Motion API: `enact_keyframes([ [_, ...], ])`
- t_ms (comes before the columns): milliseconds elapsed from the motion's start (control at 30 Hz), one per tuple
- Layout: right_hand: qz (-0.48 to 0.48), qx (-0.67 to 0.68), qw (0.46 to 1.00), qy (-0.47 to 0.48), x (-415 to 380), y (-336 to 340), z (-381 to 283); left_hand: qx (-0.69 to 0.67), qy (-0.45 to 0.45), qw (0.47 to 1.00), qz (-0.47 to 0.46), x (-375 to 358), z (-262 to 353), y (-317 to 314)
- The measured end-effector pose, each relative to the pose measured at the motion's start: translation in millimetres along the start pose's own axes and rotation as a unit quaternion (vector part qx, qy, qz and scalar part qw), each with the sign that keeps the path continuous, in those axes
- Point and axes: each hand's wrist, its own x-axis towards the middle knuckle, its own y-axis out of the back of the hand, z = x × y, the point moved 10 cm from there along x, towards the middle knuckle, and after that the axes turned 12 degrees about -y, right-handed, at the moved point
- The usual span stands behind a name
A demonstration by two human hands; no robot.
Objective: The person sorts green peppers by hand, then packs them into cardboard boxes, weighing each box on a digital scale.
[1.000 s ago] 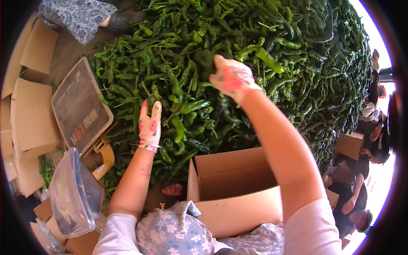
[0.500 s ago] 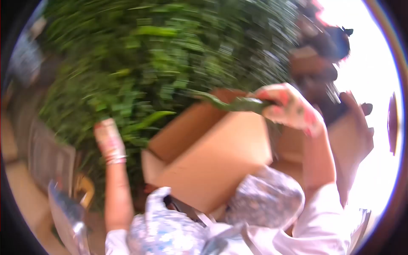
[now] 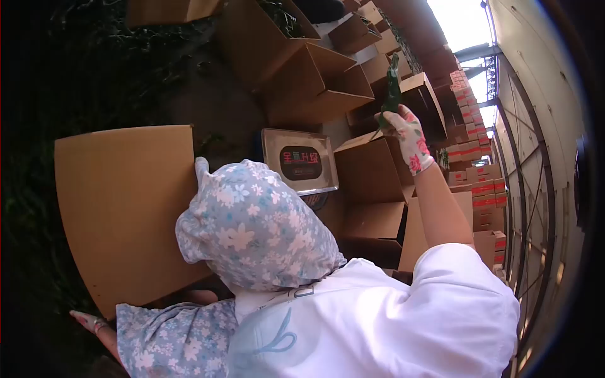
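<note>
My right hand, in a floral glove, is raised and shut on a long, curved green chili pepper, which points upward from the fingers. Beneath it stands an open cardboard box. My left hand, also gloved, is low at the left edge beside a dark heap of greens; its fingers look stretched out, with nothing visible in them. A large cardboard box lies between that hand and my body, its inside hidden.
Floral blue-grey cloth covers much of the lower middle. A metal-framed panel with red characters stands behind it. More open boxes line the back, some with greens inside. Stacked cartons rise along the right, beside a metal-framed wall.
The view has swung and tilted, bringing boxes and stacked cartons into sight. My right hand still holds the pepper, now upright. My left hand now shows at the lower left edge.
</note>
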Motion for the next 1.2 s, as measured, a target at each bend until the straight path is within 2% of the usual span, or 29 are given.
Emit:
enact_keyframes([
  [33, 0.024, 0.02, 0.999, -0.027, 5.5, 4.9, 24.1, -0.001, 0.008, 1.0, -0.006, -0.7, 1.1, -0.8],
  [100, 0.011, 0.076, 0.995, -0.067, 36.1, 10.8, 59.5, -0.008, 0.019, 1.0, -0.003, -3.3, 5.6, 3.0],
  [133, -0.002, 0.147, 0.987, -0.071, 60.7, 14.6, 63.6, -0.009, 0.024, 1.0, -0.001, -6.1, 5.9, 4.2],
  [233, 0.051, 0.193, 0.977, -0.078, 115.7, 29.7, 41.7, -0.02, 0.044, 0.999, -0.001, -8.0, 2.2, 8.2],
  [300, 0.074, 0.188, 0.978, -0.05, 159.4, 39.9, 33.9, -0.04, 0.06, 0.997, -0.002, -12.8, -0.8, 4.3],
  [333, 0.071, 0.19, 0.978, -0.047, 163.7, 42.0, 30.2, -0.053, 0.068, 0.996, -0.004, -14.9, -2.7, 1.5],
  [400, 0.133, 0.179, 0.974, -0.03, 177.9, 35.1, 11.4, -0.087, 0.092, 0.992, -0.008, -19.8, -14.0, -2.0],
  [433, 0.08, 0.151, 0.985, 0.02, 192.5, 17.1, -0.3, -0.121, 0.111, 0.986, -0.011, -28.6, -18.7, -2.4],
  [467, 0.045, 0.165, 0.985, 0.03, 182.3, -19.5, -15.9, -0.156, 0.13, 0.979, -0.006, -48.8, -17.2, -3.1],
  [500, -0.053, 0.143, 0.988, 0.039, 163.1, -73.1, -36.8, -0.181, 0.146, 0.973, 0.013, -66.4, -17.7, 1.6],
  [533, -0.198, 0.123, 0.972, 0.034, 172.4, -126.1, -38.7, -0.112, 0.099, 0.988, 0.037, -77.3, 8.7, 4.7],
  [567, -0.336, 0.093, 0.937, 0.026, 175.6, -175.9, -38.4, -0.073, 0.103, 0.992, -0.007, -70.2, -30.9, 0.4],
  [600, -0.312, 0.005, 0.947, 0.08, 103.1, -240.3, -75.0, -0.045, 0.099, 0.994, 0.025, -79.9, -1.3, 3.6],
  [633, -0.38, -0.017, 0.922, 0.078, 76.4, -296.4, -84.6, -0.053, 0.13, 0.99, 0.019, -88.3, 13.4, -2.0],
  [700, -0.454, -0.058, 0.881, 0.118, -1.7, -372.7, -109.7, 0.046, 0.114, 0.992, -0.017, -90.0, 43.3, -12.2],
  [733, -0.526, -0.09, 0.828, 0.172, -47.2, -418.3, -128.7, 0.04, 0.149, 0.987, -0.038, -92.2, 44.5, -14.9],
  [767, -0.586, -0.12, 0.77, 0.224, -91.4, -459.4, -142.7, 0.012, 0.16, 0.987, -0.012, -91.4, 36.9, -15.1],
  [800, -0.61, -0.148, 0.736, 0.251, -124.0, -497.9, -151.8, 0.009, 0.163, 0.987, -0.001, -87.9, 37.4, -12.3],
  [867, -0.639, -0.197, 0.681, 0.298, -174.2, -574.5, -167.0, -0.154, 0.222, 0.963, 0.023, -89.9, 46.9, -12.2],
  [967, -0.63, -0.239, 0.634, 0.379, -194.1, -696.6, -184.5, -0.39, 0.299, 0.869, 0.054, -92.4, 54.2, -23.1],
  [1000, -0.6, -0.261, 0.649, 0.387, -194.2, -745.8, -196.3, -0.445, 0.235, 0.862, 0.058, -73.5, 18.1, -30.5],
  [1033, -0.57, -0.292, 0.661, 0.391, -197.5, -800.5, -201.5, -0.446, 0.249, 0.857, 0.067, -67.1, 2.1, -33.2],
  [1133, -0.591, -0.28, 0.687, 0.316, -182.3, -896.2, -174.0, -0.315, 0.24, 0.914, 0.087, -39.7, 7.9, -30.3],
  [1200, -0.626, -0.27, 0.68, 0.269, -190.1, -927.9, -136.6, -0.224, 0.232, 0.942, 0.092, -20.6, 25.5, -28.6],
])
